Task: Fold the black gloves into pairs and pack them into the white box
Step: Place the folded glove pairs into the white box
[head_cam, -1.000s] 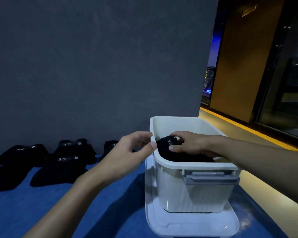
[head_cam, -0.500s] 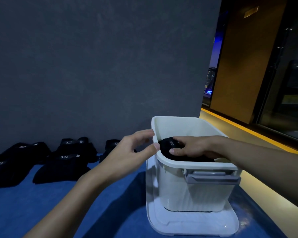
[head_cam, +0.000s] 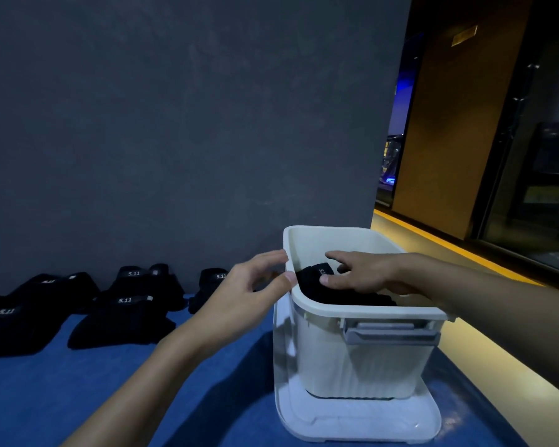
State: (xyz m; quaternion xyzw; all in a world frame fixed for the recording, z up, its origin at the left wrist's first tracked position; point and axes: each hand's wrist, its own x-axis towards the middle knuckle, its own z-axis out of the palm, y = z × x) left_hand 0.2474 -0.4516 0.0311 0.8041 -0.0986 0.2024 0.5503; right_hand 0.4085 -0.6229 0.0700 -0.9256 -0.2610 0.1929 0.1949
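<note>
The folded black gloves (head_cam: 307, 280) lie inside the white box (head_cam: 362, 359) under the right hand (head_cam: 362, 274), its fingers spread flat, gripping nothing. Press them snug against the wall while the left hand (head_cam: 246, 291), loosely open at the rim, steadies the box.

Dark grey wall (head_cam: 175, 124), blue floor mat (head_cam: 62, 391), brown panel (head_cam: 439, 124), dark glass doors (head_cam: 542, 162), yellow-lit floor strip (head_cam: 433, 243)
</note>
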